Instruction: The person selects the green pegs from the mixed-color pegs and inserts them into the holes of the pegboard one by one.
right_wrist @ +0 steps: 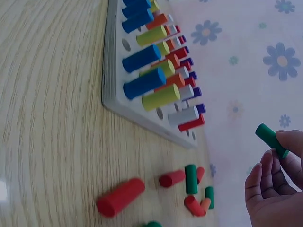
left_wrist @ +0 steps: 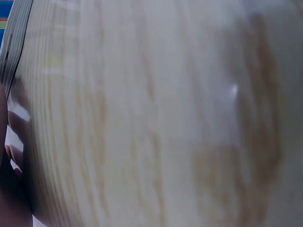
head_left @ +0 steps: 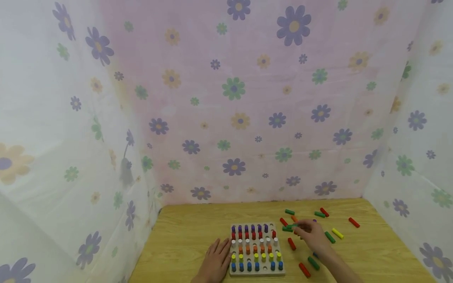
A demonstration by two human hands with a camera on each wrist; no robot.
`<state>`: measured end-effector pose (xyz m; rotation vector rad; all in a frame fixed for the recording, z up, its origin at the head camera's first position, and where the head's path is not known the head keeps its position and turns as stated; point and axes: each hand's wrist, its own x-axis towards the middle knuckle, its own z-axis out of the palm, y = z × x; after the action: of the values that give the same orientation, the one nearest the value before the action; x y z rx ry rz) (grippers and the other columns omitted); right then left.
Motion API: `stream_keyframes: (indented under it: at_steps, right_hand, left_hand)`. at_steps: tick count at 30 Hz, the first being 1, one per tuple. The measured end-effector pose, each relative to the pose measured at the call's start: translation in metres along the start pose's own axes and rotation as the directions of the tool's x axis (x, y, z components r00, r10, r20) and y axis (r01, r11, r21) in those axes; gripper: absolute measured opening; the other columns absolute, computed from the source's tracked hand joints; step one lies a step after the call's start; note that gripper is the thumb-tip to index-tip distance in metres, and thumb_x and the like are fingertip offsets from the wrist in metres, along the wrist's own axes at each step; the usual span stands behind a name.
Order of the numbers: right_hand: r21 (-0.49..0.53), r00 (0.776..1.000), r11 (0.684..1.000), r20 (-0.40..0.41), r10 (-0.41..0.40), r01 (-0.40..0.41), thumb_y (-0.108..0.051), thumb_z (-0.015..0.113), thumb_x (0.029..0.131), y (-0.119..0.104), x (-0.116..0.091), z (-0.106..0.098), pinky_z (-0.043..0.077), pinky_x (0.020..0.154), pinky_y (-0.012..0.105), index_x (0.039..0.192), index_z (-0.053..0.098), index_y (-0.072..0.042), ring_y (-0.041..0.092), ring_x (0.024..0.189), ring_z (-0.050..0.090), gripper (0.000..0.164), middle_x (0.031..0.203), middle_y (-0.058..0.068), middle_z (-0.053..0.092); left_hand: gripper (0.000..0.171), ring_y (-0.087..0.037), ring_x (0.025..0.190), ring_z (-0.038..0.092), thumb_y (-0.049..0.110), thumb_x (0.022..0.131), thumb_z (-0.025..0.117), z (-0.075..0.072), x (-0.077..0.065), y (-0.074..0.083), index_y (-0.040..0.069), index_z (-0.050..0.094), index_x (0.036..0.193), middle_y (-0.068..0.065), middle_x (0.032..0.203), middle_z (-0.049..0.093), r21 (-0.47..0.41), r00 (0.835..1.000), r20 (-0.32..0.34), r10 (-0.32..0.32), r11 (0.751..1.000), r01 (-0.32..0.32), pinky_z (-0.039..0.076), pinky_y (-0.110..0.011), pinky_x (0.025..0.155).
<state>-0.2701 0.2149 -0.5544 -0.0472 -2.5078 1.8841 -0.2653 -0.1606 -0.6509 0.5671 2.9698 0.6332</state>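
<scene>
A pale wooden pegboard [head_left: 257, 273] stands on the table with rows of purple, red, white, orange, yellow and blue pegs upright in it. A few holes are bare, one of them in the blue row. My left hand [head_left: 216, 259] lies flat at the board's left edge, fingers extended and touching it. To the right of the board, my right hand [head_left: 316, 238] pinches a green peg [right_wrist: 269, 137] between thumb and fingertips, clear of the tabletop in the right wrist view. The left wrist view holds mostly blurred wood grain, with part of the left hand [left_wrist: 12, 198] at its edge.
Loose pegs lie scattered right of the board: a red peg [head_left: 304, 270], a green peg [head_left: 313, 263], a yellow peg [head_left: 337, 233], an orange peg and several more. Flower-printed cloth [head_left: 233, 118] walls in the table [head_left: 184, 232] at the back and both sides.
</scene>
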Motion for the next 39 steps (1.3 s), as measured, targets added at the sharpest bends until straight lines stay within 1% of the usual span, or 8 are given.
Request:
stream_keyframes:
  at_steps: [2,4,9,14,17,24,31,39]
  right_hand:
    - [0.035,1.0,0.999,0.01,-0.009,0.008,-0.012,0.071,0.097,-0.001,0.002,0.008,0.059,0.072,0.033,0.12,0.066,0.007,0.022,0.086,0.065,0.03,0.103,0.013,0.067]
    - [0.047,1.0,0.999,0.017,-0.016,0.016,-0.011,0.072,0.097,-0.002,0.002,0.015,0.059,0.073,0.034,0.119,0.066,0.006,0.021,0.086,0.065,0.029,0.104,0.013,0.066]
    - [0.007,1.0,1.0,0.013,-0.02,0.02,-0.011,0.073,0.095,-0.007,0.003,0.031,0.06,0.076,0.036,0.118,0.067,0.007,0.02,0.089,0.064,0.029,0.102,0.01,0.066]
    - [0.039,0.999,0.999,0.033,-0.022,0.02,-0.011,0.075,0.094,-0.006,0.007,0.043,0.059,0.071,0.035,0.116,0.068,0.008,0.026,0.088,0.065,0.03,0.1,0.01,0.067]
    - [0.055,0.999,0.998,0.045,-0.023,0.02,-0.012,0.075,0.094,-0.006,0.01,0.048,0.059,0.07,0.037,0.115,0.069,0.007,0.029,0.088,0.065,0.029,0.099,0.01,0.069]
    - [0.073,0.996,0.997,0.085,-0.037,0.031,-0.013,0.073,0.097,-0.006,0.018,0.066,0.06,0.073,0.038,0.116,0.068,0.009,0.029,0.089,0.064,0.03,0.098,0.011,0.067]
    - [0.079,0.993,0.997,0.114,-0.035,0.026,-0.014,0.071,0.098,-0.011,0.025,0.081,0.059,0.07,0.04,0.115,0.068,0.008,0.032,0.089,0.065,0.028,0.101,0.014,0.069]
    - [0.097,0.99,0.994,0.127,-0.059,0.046,-0.011,0.072,0.097,-0.013,0.032,0.097,0.06,0.077,0.043,0.112,0.069,0.008,0.031,0.091,0.064,0.025,0.1,0.014,0.068]
  left_hand:
    - [0.057,-0.045,0.147,0.033,0.049,0.111,0.033,0.0,-0.001,-0.001,0.018,0.045,0.157,-0.007,0.159,0.045,0.002,1.0,-0.02,0.019,1.0,-0.019,0.029,-0.068,0.115]
    - [0.057,-0.045,0.147,0.033,0.049,0.111,0.032,0.001,-0.001,-0.002,0.018,0.045,0.157,-0.007,0.158,0.045,0.003,0.999,-0.024,0.027,1.0,-0.027,0.03,-0.068,0.114]
    - [0.058,-0.045,0.147,0.034,0.051,0.111,0.03,0.005,0.0,-0.006,0.02,0.044,0.158,-0.006,0.159,0.045,0.004,0.999,-0.027,0.03,1.0,-0.03,0.03,-0.068,0.114]
    - [0.057,-0.047,0.145,0.035,0.051,0.111,0.029,0.005,0.0,-0.007,0.021,0.043,0.159,-0.007,0.158,0.046,-0.003,0.997,-0.049,0.058,0.998,-0.058,0.032,-0.069,0.112]
    - [0.058,-0.047,0.145,0.035,0.052,0.111,0.028,0.005,0.001,-0.006,0.023,0.041,0.159,-0.006,0.159,0.045,0.001,0.997,-0.044,0.057,0.998,-0.057,0.032,-0.069,0.112]
    - [0.061,-0.046,0.147,0.033,0.056,0.11,0.025,0.006,0.001,-0.008,0.023,0.041,0.159,-0.005,0.159,0.044,-0.012,0.999,-0.025,0.04,0.999,-0.041,0.03,-0.069,0.114]
    - [0.061,-0.044,0.147,0.034,0.055,0.11,0.024,0.008,0.002,-0.009,0.024,0.041,0.159,-0.003,0.16,0.044,0.013,0.998,-0.044,0.035,0.999,-0.035,0.031,-0.068,0.114]
    - [0.06,-0.044,0.148,0.032,0.054,0.111,0.026,0.005,0.003,-0.006,0.021,0.041,0.159,-0.003,0.16,0.043,-0.001,1.0,-0.004,0.022,1.0,-0.022,0.028,-0.067,0.116]
